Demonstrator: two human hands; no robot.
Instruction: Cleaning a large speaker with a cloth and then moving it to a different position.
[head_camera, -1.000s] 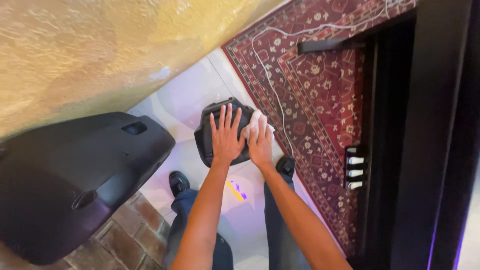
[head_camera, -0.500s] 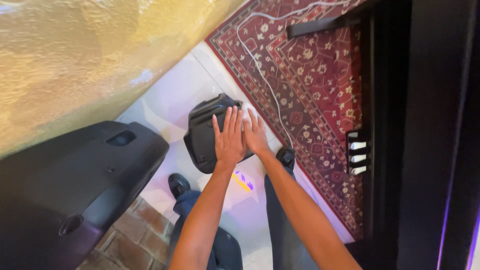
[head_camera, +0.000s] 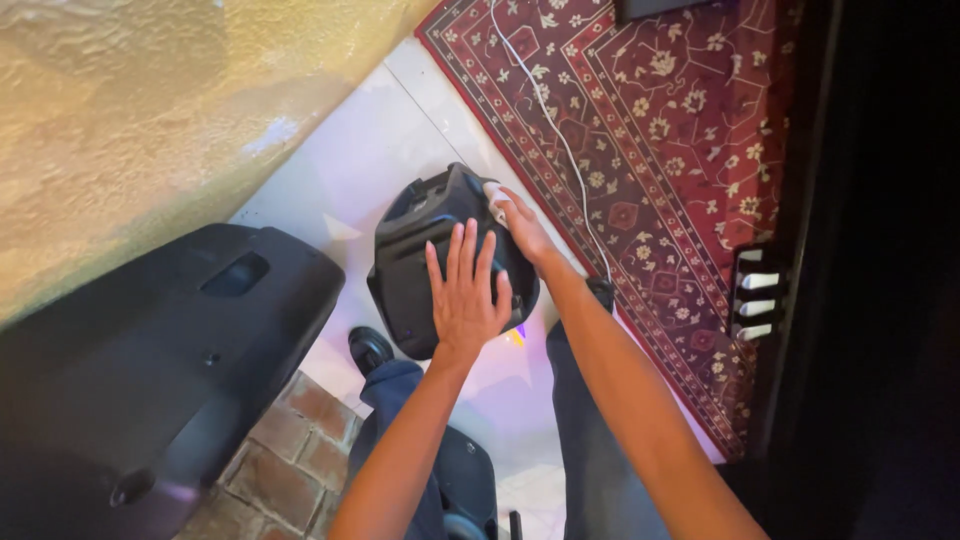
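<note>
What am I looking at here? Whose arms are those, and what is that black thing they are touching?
The picture comes from a camera worn on a person's head, so you look straight down, as they do. The two bare arms belong to that person, and below them you see their legs in dark trousers and a black shoe on the pale floor.

The left hand lies flat, fingers spread, on a small black box-like device that looks like a speaker. The right hand grips its far edge, with something small and white under the fingers; I cannot tell what it is.

To the left stands a much bigger black speaker, beside a rough yellow wall. To the right lies a red patterned rug with a thin white cable across it.
</note>
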